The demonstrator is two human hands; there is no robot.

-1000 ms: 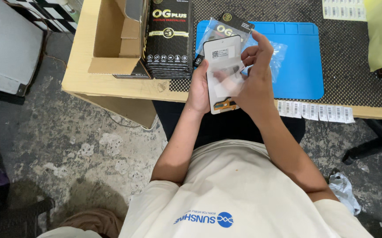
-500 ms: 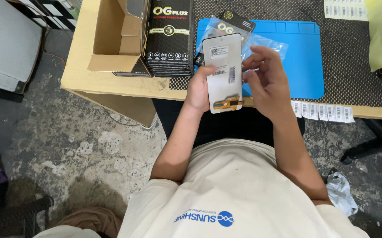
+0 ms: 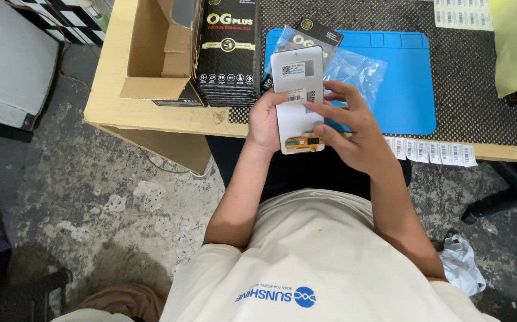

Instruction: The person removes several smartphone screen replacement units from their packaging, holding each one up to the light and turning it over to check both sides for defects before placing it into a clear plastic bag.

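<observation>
While it is held upright above the near edge of the table (image 3: pixel 151 116), a white phone screen panel (image 3: pixel 297 98) is gripped along its left edge by the left hand (image 3: pixel 265 122), whose fingers are closed around it. Its back is turned to the camera, and one small orange connector strip is seen at its lower end (two printed stickers are also stuck near its top). The right hand (image 3: pixel 354 128) is laid against the panel's right side, with its fingers (image 3: pixel 324 98) spread loosely and their tips touching the white back; nothing is clamped by this hand.

One open cardboard box (image 3: pixel 157 53) is set at the table's left end; what lies inside cannot be made out. Just beside it, one stack of black packets (image 3: pixel 230 50) is piled up, touching the box's right side. One blue mat (image 3: pixel 401 77) is spread on the dark table cover, and on it are seen one clear plastic bag (image 3: pixel 360 68) and one black pouch (image 3: pixel 312 33), both partly hidden behind the panel. A strip of small white labels (image 3: pixel 431 152) is laid along the table's front edge, to the right of the hands.
</observation>
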